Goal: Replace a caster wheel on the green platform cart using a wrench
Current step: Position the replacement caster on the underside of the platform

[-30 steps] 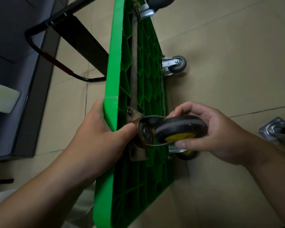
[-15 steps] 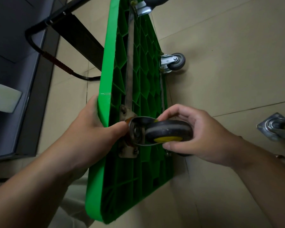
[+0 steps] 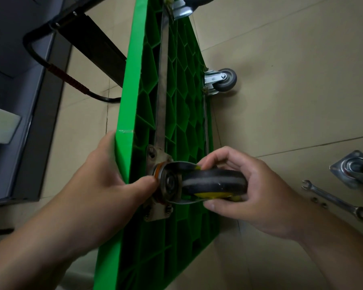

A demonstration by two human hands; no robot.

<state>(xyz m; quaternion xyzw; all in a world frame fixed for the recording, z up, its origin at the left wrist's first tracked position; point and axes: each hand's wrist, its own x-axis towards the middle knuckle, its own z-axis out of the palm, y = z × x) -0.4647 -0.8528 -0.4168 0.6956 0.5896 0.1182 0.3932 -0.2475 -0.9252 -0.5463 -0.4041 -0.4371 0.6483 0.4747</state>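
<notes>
The green platform cart (image 3: 176,114) stands on its side, ribbed underside facing right. My left hand (image 3: 105,181) grips its near top edge, thumb pressed by the swivel plate. My right hand (image 3: 249,189) is closed around a black caster wheel (image 3: 212,182) with a yellow hub, whose mounting plate (image 3: 157,210) lies against the cart's underside. A silver open-ended wrench (image 3: 336,200) lies on the floor at the right. A second caster (image 3: 356,171) with a square plate lies just beyond the wrench.
Two small nuts (image 3: 319,201) lie beside the wrench. A grey caster (image 3: 222,80) is mounted farther along the cart, another at the top edge (image 3: 184,7). The folded black handle (image 3: 57,68) sticks out left. A dark cabinet (image 3: 15,114) stands at the left.
The view has swung right and the cart has shifted left in it, bringing the wrench and nuts into sight. Both hands keep their hold on cart and wheel.
</notes>
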